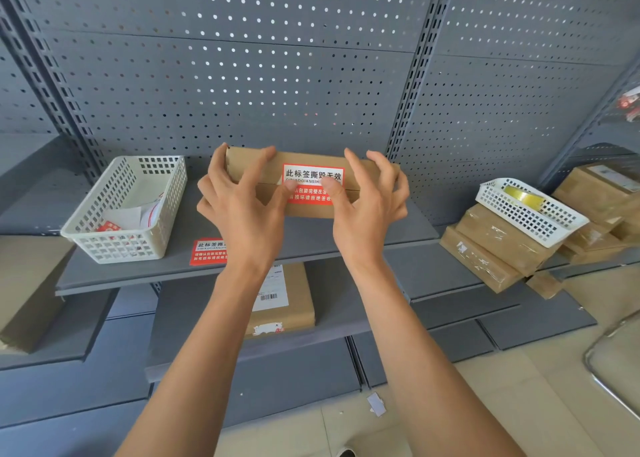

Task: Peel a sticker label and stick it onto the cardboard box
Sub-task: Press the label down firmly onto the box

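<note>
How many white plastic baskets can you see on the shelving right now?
2. The left basket stands on the shelf beside the cardboard box, holding sticker sheets; the right basket sits tilted on stacked parcels, holding a tape roll. None seems hidden.
</note>
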The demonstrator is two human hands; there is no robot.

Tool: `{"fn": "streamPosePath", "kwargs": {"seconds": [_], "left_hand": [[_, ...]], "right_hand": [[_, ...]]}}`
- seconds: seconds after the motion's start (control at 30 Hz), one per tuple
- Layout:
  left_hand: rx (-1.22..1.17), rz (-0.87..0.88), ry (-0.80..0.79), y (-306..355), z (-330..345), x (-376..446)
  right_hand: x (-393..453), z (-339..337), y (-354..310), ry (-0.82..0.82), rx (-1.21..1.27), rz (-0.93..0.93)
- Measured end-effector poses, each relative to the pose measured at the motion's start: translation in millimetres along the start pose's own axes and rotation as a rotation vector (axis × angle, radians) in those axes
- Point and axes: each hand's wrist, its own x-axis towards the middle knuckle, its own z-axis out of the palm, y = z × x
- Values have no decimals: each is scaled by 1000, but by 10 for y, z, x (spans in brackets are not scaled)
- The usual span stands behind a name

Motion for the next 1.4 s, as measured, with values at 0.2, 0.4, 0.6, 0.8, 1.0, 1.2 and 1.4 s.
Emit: {"fn": "streamPosePath", "kwargs": {"seconds": [0.2, 0.4, 0.6, 0.8, 1.0, 1.2, 1.4], "left_hand": [[4, 18, -23, -80, -12, -5], [21, 34, -37, -128, -9, -17], [82, 19, -43, -84, -1, -2], [143, 64, -50, -115, -31, 23], [144, 118, -102, -222, -89, 81], [134, 176, -147, -305, -100, 71], [167, 89, -65, -122, -13, -20]], "right_hand": [[61, -47, 72, -18, 30, -13], [83, -90, 139, -23, 57, -61], [59, -104, 8, -94, -31, -95], [85, -136, 91, -108, -7, -123], [118, -174, 181, -154, 33, -153], [134, -224, 289, -226, 46, -147], [105, -190, 132, -204, -28, -116]]}}
